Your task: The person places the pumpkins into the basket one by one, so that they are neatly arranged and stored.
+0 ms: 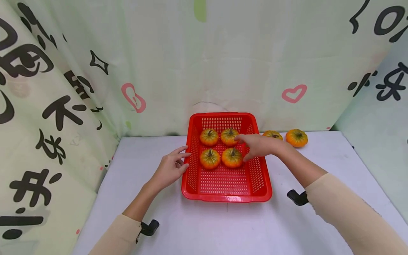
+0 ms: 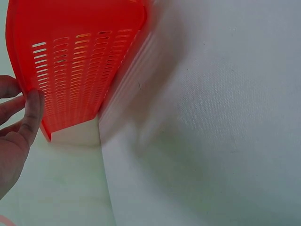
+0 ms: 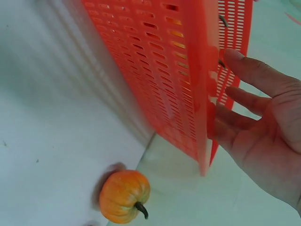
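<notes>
A red perforated basket (image 1: 223,197) holds several small orange pumpkins (image 1: 210,159) in two rows. At its left rim is the left hand (image 1: 170,168), its fingertips touching the edge; the left wrist view has this hand (image 2: 16,125) with fingers on both sides of the rim (image 2: 14,52). Across the right rim reaches the right hand (image 1: 259,145), fingers spread, one fingertip overlapping the back right pumpkin (image 1: 229,136); whether it touches cannot be told. In the right wrist view, the right hand (image 3: 268,113) has parted fingers beside the basket wall (image 3: 155,70) and grips no pumpkin.
Two more pumpkins lie on the white table (image 1: 223,230) right of the basket, one (image 1: 296,137) farther right and one (image 1: 272,134) partly behind the right hand. A printed curtain (image 1: 242,71) hangs behind and at the sides.
</notes>
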### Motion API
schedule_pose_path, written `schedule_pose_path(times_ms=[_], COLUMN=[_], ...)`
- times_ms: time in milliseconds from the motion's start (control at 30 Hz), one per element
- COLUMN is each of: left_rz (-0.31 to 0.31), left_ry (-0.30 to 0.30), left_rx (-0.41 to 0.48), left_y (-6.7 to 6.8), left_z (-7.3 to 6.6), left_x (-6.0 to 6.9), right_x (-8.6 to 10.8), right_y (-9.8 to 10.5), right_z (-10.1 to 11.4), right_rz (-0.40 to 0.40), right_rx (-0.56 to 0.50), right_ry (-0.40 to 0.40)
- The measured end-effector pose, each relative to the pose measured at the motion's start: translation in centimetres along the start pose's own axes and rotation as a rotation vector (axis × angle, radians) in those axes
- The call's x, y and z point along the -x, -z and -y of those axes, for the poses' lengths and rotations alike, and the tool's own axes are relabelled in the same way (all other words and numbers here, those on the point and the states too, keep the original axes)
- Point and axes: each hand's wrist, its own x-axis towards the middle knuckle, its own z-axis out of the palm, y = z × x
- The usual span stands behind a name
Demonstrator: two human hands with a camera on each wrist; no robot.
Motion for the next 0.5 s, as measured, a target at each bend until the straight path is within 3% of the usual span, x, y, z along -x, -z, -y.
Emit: schedule_pose_path(times_ms=[167,500], left_rz=[-0.004,-0.005], left_ry=[-0.003,-0.007], left_rx=[-0.002,0.003], left_y=[0.0,0.0], left_z=[0.0,0.0], left_x=[-0.1,0.0], right_x=[1.7,5.2], right_y=[0.2,-0.3], right_z=[-0.4,-2.4], right_rz=[-0.074,-0.304], right_rx=[-0.030,-0.190], right_ry=[0.051,0.126])
